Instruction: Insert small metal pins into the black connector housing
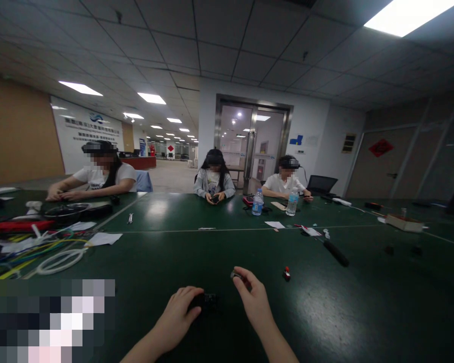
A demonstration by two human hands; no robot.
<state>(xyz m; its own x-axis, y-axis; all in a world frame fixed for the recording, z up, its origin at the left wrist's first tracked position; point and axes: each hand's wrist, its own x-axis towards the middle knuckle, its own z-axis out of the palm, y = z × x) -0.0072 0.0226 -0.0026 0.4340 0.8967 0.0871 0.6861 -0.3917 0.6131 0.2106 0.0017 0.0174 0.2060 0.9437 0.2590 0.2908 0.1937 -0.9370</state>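
Observation:
My left hand (179, 313) is curled around a small black box-shaped device (210, 299) low over the green table, its thumb and fingers on the device's left end. Just to the right, my right hand (252, 296) pinches a small greyish, roundish piece (234, 275) between thumb and fingertips; it is too small to name. The two hands are apart. A small red and silver item (286, 273) lies on the tabletop to the right of my right hand.
A dark rod-like handle (336, 253) lies at the right of the green table (166, 257). Coiled white cable (60, 261) and coloured wires fill the left side. Two water bottles (257, 202) stand far off. Three people with headgear sit across the table; another blurred patch covers the lower left.

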